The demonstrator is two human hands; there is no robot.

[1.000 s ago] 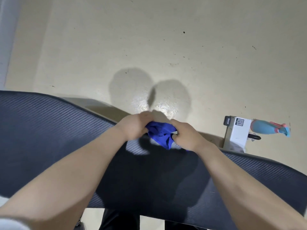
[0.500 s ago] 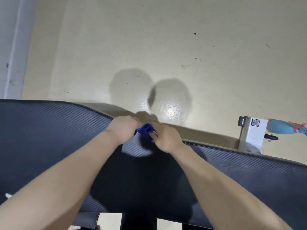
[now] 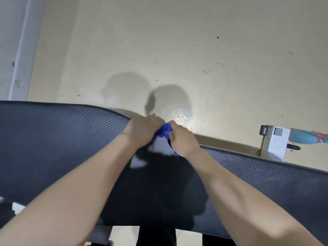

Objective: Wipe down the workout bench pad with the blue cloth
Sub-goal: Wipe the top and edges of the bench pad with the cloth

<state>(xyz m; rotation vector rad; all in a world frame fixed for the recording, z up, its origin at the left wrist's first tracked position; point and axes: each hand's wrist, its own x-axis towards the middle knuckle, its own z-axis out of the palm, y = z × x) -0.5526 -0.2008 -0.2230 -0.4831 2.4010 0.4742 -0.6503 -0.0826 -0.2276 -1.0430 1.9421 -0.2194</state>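
- You are gripping the one blue cloth point(image 3: 164, 132) with both hands, left hand point(image 3: 142, 133) and right hand point(image 3: 182, 141) curled round it, seemingly bunching it into a wiping wad.
- The cloth is sitting over the far edge of the single bench pad point(image 3: 62, 139).
- One white box point(image 3: 276, 145) and one spray bottle point(image 3: 305, 136) are standing by on the floor.

Overhead glare on the floor point(image 3: 181, 114); twin head shadows; left hand point(image 3: 142, 134) perhaps motion-blurred.

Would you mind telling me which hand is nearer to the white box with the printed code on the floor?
Right. The right hand sits closer to the white box; the left hand lies beyond it, farther away.
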